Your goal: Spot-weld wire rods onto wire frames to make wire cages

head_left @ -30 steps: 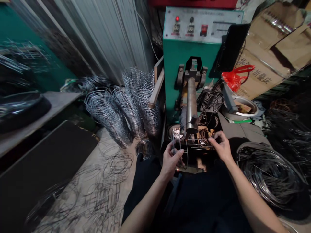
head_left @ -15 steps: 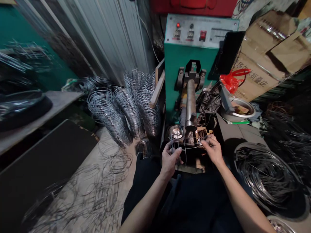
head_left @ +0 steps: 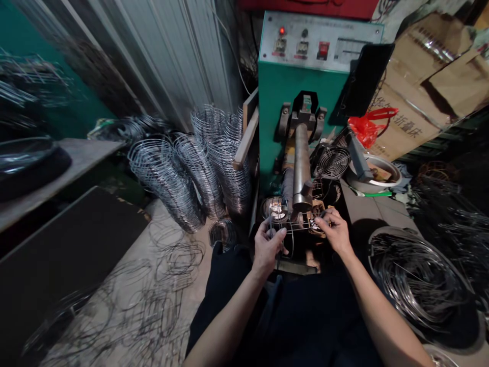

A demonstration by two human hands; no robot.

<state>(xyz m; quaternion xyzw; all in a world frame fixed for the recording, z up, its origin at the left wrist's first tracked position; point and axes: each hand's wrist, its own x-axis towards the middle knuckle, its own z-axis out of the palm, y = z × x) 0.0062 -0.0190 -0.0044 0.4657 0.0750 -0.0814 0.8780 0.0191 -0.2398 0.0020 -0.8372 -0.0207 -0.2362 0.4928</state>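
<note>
Both bare hands grip a small frame of thin silvery wire (head_left: 296, 228) — the left hand (head_left: 268, 246) pinching its near-left end, the right hand (head_left: 333, 232) closed on its right end. The frame sits just under the tip of a grey cylindrical steel arm (head_left: 301, 165) that juts from a green box-shaped machine with a pale control panel (head_left: 280, 84) (one red lamp lit). Leaning stacks of shiny wire rings (head_left: 191, 168) stand left of the machine; a loose coil of dark wire (head_left: 416, 275) lies to the right.
</note>
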